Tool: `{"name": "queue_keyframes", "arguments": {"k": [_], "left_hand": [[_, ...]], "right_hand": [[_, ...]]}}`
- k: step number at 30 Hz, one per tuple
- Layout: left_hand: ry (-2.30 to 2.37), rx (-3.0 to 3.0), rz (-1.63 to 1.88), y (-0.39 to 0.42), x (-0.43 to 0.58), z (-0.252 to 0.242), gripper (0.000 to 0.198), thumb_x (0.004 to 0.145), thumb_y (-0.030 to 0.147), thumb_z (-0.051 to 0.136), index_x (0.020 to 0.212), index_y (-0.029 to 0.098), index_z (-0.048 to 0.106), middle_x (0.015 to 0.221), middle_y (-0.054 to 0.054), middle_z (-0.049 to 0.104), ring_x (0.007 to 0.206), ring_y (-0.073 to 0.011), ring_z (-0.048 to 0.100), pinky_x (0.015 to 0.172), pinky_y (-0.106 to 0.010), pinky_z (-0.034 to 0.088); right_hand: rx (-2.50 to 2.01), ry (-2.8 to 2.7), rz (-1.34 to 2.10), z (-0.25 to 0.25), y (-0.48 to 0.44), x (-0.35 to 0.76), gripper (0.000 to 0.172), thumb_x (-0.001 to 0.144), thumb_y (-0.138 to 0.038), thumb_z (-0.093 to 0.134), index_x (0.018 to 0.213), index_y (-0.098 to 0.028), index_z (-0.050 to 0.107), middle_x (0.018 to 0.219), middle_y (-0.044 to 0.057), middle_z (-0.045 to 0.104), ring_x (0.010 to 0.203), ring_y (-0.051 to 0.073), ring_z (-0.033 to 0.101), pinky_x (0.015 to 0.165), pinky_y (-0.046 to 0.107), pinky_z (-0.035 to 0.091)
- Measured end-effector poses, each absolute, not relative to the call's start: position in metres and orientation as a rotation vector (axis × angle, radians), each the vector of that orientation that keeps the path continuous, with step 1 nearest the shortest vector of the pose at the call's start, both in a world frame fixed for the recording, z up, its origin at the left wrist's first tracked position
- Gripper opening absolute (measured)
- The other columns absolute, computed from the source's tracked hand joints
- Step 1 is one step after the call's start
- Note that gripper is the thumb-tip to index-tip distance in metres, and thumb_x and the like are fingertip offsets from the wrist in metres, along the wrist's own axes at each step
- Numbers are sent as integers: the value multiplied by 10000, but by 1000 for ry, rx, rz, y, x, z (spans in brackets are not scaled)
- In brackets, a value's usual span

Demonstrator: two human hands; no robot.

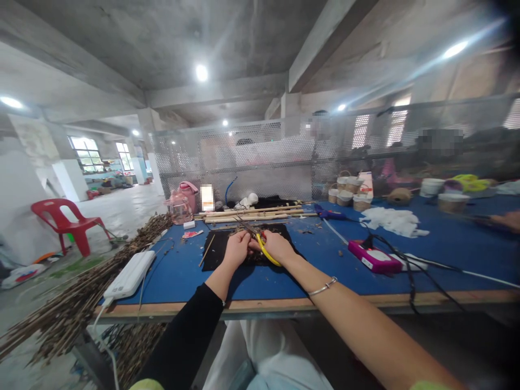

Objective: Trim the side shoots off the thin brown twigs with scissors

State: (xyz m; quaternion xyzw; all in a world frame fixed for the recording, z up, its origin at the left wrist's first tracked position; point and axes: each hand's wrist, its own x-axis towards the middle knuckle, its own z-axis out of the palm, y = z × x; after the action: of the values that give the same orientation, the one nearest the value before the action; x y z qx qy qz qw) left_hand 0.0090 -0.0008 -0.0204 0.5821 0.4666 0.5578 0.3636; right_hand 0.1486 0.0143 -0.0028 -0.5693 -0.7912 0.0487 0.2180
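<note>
My right hand [278, 246] is closed around a pair of yellow-handled shears [266, 252], whose blades point forward and to the left. Close beside it, my left hand [238, 248] is closed, its fingers pinching what look like thin dry twigs near the blades. The exact pieces are small and partly hidden by the fingers. Both hands are over a black cloth [211, 259], on which brown plant bits lie beneath and around them. A single thin stick [207, 250] rests on the cloth's left side.
Long pale sticks [252, 215] lie behind the cloth on the blue table [179, 284]. A white power strip [130, 275] is at left, beside bundled dry stems [81, 303]. To the right are a purple box [374, 257], black cables, white fluff [394, 221] and small baskets [345, 196].
</note>
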Motion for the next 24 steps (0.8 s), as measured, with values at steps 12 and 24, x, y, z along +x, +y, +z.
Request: {"name": "queue_keyframes", "arguments": {"k": [12, 24], "left_hand": [[1178, 1400, 1457, 0, 8, -19, 181, 722, 275, 526, 808, 140, 610, 707, -31, 643, 464, -73, 509, 416, -174, 395], [1095, 1490, 1532, -4, 9, -13, 188, 694, 273, 548, 746, 123, 649, 708, -59, 670, 634, -138, 599, 607, -226, 460]], "right_hand": [[-1581, -2189, 6, -3, 14, 150, 624, 627, -709, 497, 944, -172, 510, 876, 115, 640, 838, 265, 612, 674, 302, 402], [-1383, -2197, -66, -8, 17, 151, 628, 601, -667, 571, 951, -154, 483, 964, 129, 576, 939, 248, 545, 746, 309, 375]]}}
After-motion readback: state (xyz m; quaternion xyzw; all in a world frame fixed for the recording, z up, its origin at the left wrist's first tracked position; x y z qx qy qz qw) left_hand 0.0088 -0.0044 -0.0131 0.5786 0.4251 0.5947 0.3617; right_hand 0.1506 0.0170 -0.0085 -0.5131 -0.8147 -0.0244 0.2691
